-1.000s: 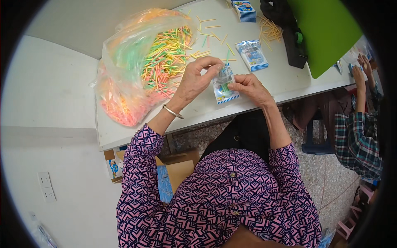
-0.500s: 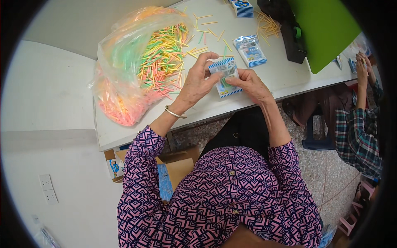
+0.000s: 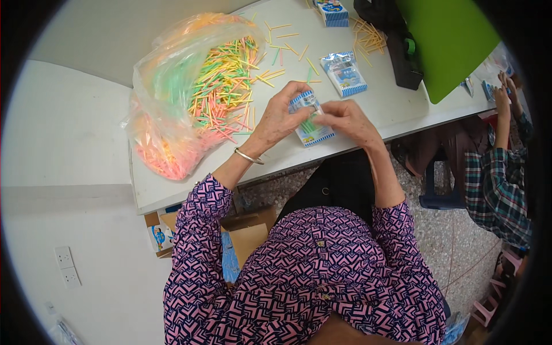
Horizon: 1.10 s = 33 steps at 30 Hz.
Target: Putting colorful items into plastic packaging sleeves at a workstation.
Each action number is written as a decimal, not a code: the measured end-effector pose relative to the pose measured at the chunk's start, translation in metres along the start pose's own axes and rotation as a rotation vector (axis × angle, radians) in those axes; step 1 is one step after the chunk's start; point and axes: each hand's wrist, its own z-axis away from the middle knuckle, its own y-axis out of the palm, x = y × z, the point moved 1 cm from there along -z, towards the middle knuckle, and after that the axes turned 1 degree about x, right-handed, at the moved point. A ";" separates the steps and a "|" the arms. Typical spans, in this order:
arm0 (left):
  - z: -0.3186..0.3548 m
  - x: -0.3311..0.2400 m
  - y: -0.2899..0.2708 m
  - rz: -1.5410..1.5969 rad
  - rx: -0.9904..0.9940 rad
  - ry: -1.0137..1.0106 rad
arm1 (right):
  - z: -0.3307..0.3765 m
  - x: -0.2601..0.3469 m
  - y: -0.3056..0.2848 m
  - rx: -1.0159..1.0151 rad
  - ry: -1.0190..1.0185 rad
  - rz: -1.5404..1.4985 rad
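Dial centre: packet (image 3: 315, 137) between left hand (image 3: 282, 112) and right hand (image 3: 351, 122), above table (image 3: 397, 109); twelve points away from the worker (image 3: 322, 253). Stick-filled bag (image 3: 167, 86): on table, ten o'clock. Packet stack (image 3: 344, 75): one o'clock, stick pile (image 3: 371, 37) behind. Open carton (image 3: 250, 238): below, seven o'clock.

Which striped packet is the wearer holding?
The packet in the left hand, green sticks showing through; the other packets lie farther back on the table.

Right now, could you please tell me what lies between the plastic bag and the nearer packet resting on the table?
The head view shows loose yellow, green and pink sticks on the table between bag and packet.
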 end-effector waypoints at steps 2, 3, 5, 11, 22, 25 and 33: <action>-0.002 0.002 -0.004 0.040 0.010 -0.063 | 0.001 0.006 -0.016 -0.468 -0.095 0.317; -0.002 0.004 -0.004 0.082 0.024 -0.131 | 0.000 0.004 -0.026 -0.470 -0.096 0.320; -0.001 0.009 -0.005 -0.295 -0.073 0.003 | -0.007 0.006 -0.052 -0.961 -0.362 0.828; 0.000 0.004 0.001 -0.576 -0.145 0.144 | -0.039 -0.023 -0.067 -1.038 -0.227 1.228; -0.018 0.005 -0.014 -0.499 -0.284 0.166 | -0.033 -0.007 -0.061 -1.000 -0.468 1.197; -0.024 -0.009 -0.025 -0.352 -0.387 0.145 | -0.017 0.018 -0.028 -0.836 -0.744 1.106; -0.008 -0.010 -0.028 -0.135 -0.115 0.069 | -0.017 0.014 0.020 -0.481 -0.402 0.141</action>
